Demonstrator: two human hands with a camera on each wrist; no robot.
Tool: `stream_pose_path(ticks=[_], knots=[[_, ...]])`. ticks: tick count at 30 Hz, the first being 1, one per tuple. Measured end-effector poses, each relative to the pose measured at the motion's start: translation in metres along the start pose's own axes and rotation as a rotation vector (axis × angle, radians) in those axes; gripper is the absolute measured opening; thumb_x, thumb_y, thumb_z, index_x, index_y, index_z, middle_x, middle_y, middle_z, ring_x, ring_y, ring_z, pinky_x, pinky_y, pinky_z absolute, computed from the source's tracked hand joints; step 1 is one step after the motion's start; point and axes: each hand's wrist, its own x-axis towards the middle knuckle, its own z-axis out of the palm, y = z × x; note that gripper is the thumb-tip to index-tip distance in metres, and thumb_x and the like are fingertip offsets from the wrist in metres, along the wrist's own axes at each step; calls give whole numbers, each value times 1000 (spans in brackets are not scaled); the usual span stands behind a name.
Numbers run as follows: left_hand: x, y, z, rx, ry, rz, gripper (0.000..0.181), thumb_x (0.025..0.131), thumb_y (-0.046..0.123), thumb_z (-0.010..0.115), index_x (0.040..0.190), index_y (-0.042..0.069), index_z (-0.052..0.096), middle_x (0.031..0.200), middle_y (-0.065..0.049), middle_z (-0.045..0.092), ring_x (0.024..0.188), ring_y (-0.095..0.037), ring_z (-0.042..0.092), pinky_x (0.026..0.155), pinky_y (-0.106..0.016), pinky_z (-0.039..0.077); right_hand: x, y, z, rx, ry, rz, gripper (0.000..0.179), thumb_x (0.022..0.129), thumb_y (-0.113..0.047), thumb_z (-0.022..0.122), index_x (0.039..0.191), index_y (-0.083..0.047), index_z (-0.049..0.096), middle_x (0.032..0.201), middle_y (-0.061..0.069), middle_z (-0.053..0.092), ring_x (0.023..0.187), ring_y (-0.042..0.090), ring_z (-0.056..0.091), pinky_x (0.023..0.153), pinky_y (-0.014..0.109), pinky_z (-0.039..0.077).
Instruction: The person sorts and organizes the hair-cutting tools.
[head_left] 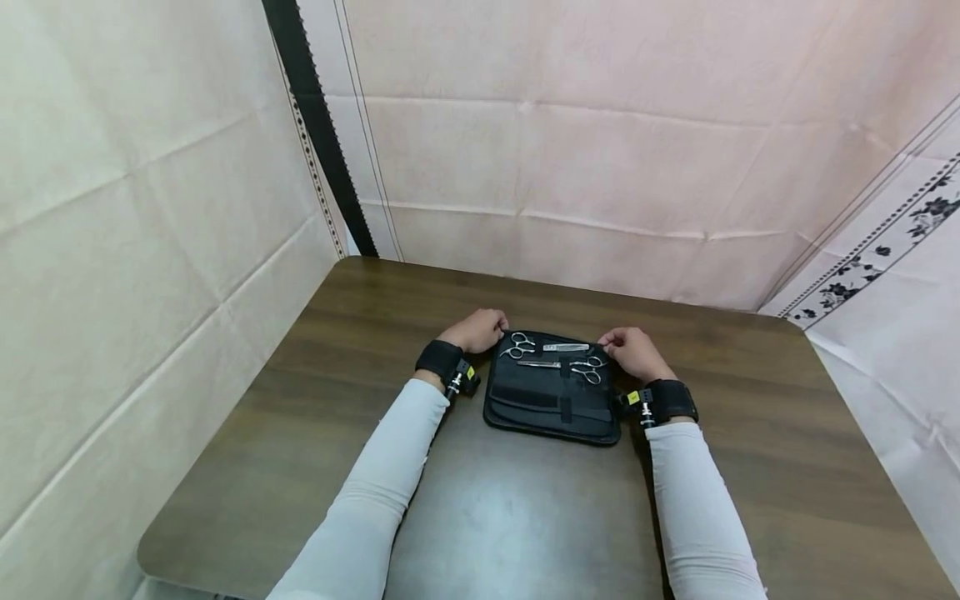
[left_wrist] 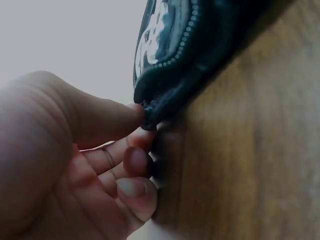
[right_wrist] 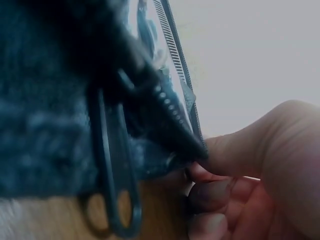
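Two hands on it?

Yes. Left hand [head_left: 478, 331] pinched the far left corner of the black case [head_left: 527, 395] between thumb and curled fingers [left_wrist: 136, 192]. Right hand [head_left: 632, 351] pinched the far right corner, some fingertips hidden.

Where was the case?

On the worktop [head_left: 337, 467], between the hands. Both grips sat at its far edge, so most of it lay on the near side of the fingers. Couldn't tell if that edge was slightly raised.

Handling?

My read: light, padded, floppy mid-span, not slippery. Two pairs of scissors [head_left: 540, 364] sat under loops; tipping risked sliding them out. Corners were a sound hold. Zip pull [right_wrist: 120, 170] dangled on the right side, a possible snag.
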Motion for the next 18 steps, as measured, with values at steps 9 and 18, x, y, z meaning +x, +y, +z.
stream_pose_path(ticks=[9, 18], knots=[[4, -3, 4, -24, 32, 1, 19, 109, 13, 50, 120, 6, 65, 114, -8, 66, 99, -21, 59, 90, -36, 50, 0, 2, -2, 19, 11, 12, 23, 106, -5, 51, 116, 3, 69, 115, 21, 68, 100, 31, 59, 89, 41, 46], [1, -1, 2, -23, 22, -12, 20, 109, 13, 50, 121, 7, 64, 115, -9, 65, 101, -21, 59, 91, -35, 50, 0, 1, -2, 26, -2, 22, 23, 106, -4, 51, 117, 3, 69, 114, 21, 67, 100, 31, 58, 89, 40, 46]])
